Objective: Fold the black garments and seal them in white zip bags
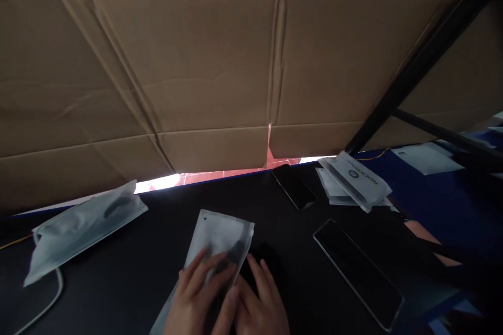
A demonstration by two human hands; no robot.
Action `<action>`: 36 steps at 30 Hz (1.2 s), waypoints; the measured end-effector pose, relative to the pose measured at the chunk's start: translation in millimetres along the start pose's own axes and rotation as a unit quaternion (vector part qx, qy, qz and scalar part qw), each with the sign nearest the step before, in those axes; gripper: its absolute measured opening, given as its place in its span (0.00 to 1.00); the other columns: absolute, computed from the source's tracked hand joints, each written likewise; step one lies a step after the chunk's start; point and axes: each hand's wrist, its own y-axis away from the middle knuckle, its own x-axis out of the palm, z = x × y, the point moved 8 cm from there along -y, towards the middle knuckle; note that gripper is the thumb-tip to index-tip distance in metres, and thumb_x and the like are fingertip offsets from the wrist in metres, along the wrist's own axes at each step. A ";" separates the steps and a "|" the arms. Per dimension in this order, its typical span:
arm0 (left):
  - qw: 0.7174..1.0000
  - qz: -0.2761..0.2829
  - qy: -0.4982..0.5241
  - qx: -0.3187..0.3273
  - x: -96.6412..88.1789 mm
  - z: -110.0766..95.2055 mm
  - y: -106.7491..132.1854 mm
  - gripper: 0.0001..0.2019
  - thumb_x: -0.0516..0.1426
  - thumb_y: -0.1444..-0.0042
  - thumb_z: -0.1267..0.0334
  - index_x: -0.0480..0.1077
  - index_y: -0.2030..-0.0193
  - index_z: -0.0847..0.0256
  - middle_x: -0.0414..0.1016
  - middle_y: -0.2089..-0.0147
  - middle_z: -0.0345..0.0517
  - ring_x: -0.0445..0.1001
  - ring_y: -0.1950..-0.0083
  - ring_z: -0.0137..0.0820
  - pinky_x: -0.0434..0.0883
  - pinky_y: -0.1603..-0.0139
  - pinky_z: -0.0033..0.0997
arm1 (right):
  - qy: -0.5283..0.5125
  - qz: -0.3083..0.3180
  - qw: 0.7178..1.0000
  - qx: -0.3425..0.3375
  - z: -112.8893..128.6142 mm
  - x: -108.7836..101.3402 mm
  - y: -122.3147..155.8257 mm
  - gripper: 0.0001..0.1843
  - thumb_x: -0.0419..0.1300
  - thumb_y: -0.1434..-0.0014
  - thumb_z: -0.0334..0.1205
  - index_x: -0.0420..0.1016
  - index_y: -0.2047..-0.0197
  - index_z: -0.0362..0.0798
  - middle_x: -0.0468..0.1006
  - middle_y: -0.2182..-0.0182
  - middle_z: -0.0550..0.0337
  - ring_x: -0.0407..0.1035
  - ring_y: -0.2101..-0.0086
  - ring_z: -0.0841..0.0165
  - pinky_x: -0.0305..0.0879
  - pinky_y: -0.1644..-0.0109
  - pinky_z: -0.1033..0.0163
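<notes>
- One cardboard wall (212,63) fills the view's 12 o'clock; the hours below are read from the bag under the hands.
- One black table (149,251) lies beneath.
- Two black bars (428,60), one thick, one thinner, stand between 1 and 2 o'clock.
- One spare bag (88,230), frosted, lies between 9 and 10 o'clock.
- One frosted bag (220,225) lies at the near middle, under the hands, something dark and indistinct showing through.
- Two hands: the left hand (196,296) rests open, fingers laid over the frosted bag; the right hand (259,298) is at that bag's 4 o'clock edge, and I cannot tell whether it grips.
- One stack (356,180) of at least two packets, the top one printed, at 2 o'clock.
- Two phones, screens dark: the larger phone (359,275) at 3 o'clock, the smaller phone (294,187) between 1 and 2.
- One pale cable (60,285) at 8 to 9 o'clock, running beneath the spare bag.
</notes>
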 end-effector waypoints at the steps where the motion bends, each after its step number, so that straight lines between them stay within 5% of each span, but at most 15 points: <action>1: 1.000 0.009 -0.019 0.020 3.2 -2.9 3.0 0.19 0.56 0.28 0.55 0.78 0.34 0.40 0.83 0.34 0.43 0.81 0.33 0.53 0.87 0.47 0.59 | 0.009 -0.003 0.999 0.035 -1.2 1.3 -1.1 0.17 0.57 0.26 0.41 0.86 0.44 0.50 0.88 0.47 0.50 0.82 0.43 0.47 0.83 0.41 0.46; 2: 0.998 0.019 -0.042 0.040 5.4 -5.0 5.8 0.23 0.55 0.28 0.57 0.72 0.29 0.39 0.78 0.29 0.44 0.79 0.31 0.53 0.87 0.47 0.61 | 0.011 0.005 0.999 0.041 -1.0 1.7 -4.2 0.19 0.55 0.24 0.42 0.87 0.44 0.48 0.88 0.47 0.48 0.83 0.45 0.48 0.84 0.44 0.48; 3: 0.996 0.026 -0.069 0.058 6.0 -5.8 8.1 0.25 0.53 0.27 0.59 0.67 0.25 0.39 0.74 0.25 0.46 0.78 0.30 0.53 0.87 0.47 0.60 | -0.025 0.028 0.999 -0.038 8.8 1.3 -9.1 0.19 0.54 0.22 0.42 0.87 0.45 0.48 0.89 0.48 0.50 0.84 0.47 0.51 0.85 0.45 0.51; 6: 0.986 0.047 -0.134 0.090 2.7 -1.4 12.2 0.29 0.49 0.25 0.61 0.56 0.19 0.44 0.65 0.20 0.50 0.76 0.27 0.47 0.87 0.47 0.50 | -0.097 0.062 0.978 -0.173 1.5 -27.3 -26.5 0.17 0.53 0.18 0.49 0.85 0.45 0.67 0.87 0.45 0.82 0.77 0.38 0.68 0.76 0.33 0.59; 8: 0.978 0.061 -0.169 0.106 1.6 2.5 14.2 0.30 0.48 0.25 0.61 0.53 0.18 0.48 0.65 0.21 0.53 0.76 0.28 0.46 0.87 0.50 0.46 | -0.109 0.138 0.960 -0.218 -16.9 -44.6 -35.2 0.15 0.55 0.19 0.49 0.83 0.40 0.63 0.82 0.37 0.79 0.69 0.31 0.69 0.72 0.29 0.60; 12: 0.963 0.067 -0.223 0.135 9.8 4.0 20.4 0.32 0.47 0.25 0.56 0.49 0.16 0.54 0.65 0.22 0.54 0.76 0.28 0.52 0.87 0.49 0.54 | -0.068 0.163 0.972 -0.153 -51.2 -65.8 -41.6 0.25 0.67 0.29 0.61 0.81 0.37 0.59 0.84 0.40 0.64 0.76 0.37 0.54 0.81 0.37 0.44; 15: 0.964 0.059 -0.221 0.132 17.3 2.0 24.9 0.35 0.44 0.24 0.50 0.44 0.15 0.60 0.64 0.21 0.55 0.71 0.25 0.57 0.84 0.43 0.63 | -0.095 0.138 0.981 -0.099 -44.6 -56.3 -32.1 0.24 0.71 0.33 0.52 0.81 0.37 0.56 0.86 0.42 0.60 0.79 0.41 0.52 0.85 0.45 0.49; 20: 0.976 0.055 -0.172 0.120 20.4 -1.2 24.2 0.38 0.40 0.22 0.44 0.36 0.15 0.63 0.62 0.20 0.56 0.67 0.21 0.54 0.80 0.35 0.59 | -0.205 0.096 0.974 -0.014 -19.9 -30.6 -29.2 0.25 0.66 0.34 0.33 0.78 0.35 0.51 0.83 0.39 0.57 0.75 0.35 0.57 0.78 0.35 0.57; 23: 0.976 0.063 -0.169 0.122 21.4 -0.6 24.2 0.39 0.38 0.23 0.42 0.34 0.15 0.64 0.61 0.19 0.58 0.69 0.23 0.52 0.82 0.36 0.56 | -0.279 0.071 0.958 0.010 -18.4 -30.9 -33.9 0.28 0.61 0.36 0.29 0.75 0.33 0.52 0.82 0.38 0.55 0.74 0.34 0.60 0.77 0.35 0.60; 26: 0.976 0.057 -0.176 0.115 22.2 4.3 27.6 0.38 0.39 0.22 0.47 0.32 0.15 0.63 0.65 0.22 0.58 0.74 0.27 0.55 0.85 0.42 0.60 | -0.238 0.039 0.970 0.034 -35.6 -43.5 -29.4 0.23 0.64 0.37 0.32 0.77 0.39 0.55 0.82 0.42 0.52 0.77 0.38 0.54 0.81 0.39 0.52; 30: 0.975 0.060 -0.184 0.107 24.6 6.9 30.5 0.37 0.41 0.23 0.49 0.33 0.15 0.63 0.65 0.22 0.59 0.74 0.28 0.60 0.85 0.45 0.66 | -0.133 0.107 0.984 0.054 -58.8 -45.7 -12.4 0.32 0.75 0.41 0.45 0.78 0.35 0.56 0.83 0.46 0.47 0.82 0.51 0.47 0.85 0.52 0.46; 36: 0.972 0.077 -0.173 0.138 24.1 -3.2 25.2 0.41 0.36 0.23 0.41 0.34 0.15 0.70 0.62 0.22 0.66 0.71 0.26 0.63 0.82 0.44 0.71 | -0.241 0.182 0.953 -0.017 -34.2 -20.9 -5.7 0.26 0.74 0.35 0.47 0.79 0.35 0.59 0.85 0.46 0.57 0.81 0.49 0.61 0.80 0.44 0.61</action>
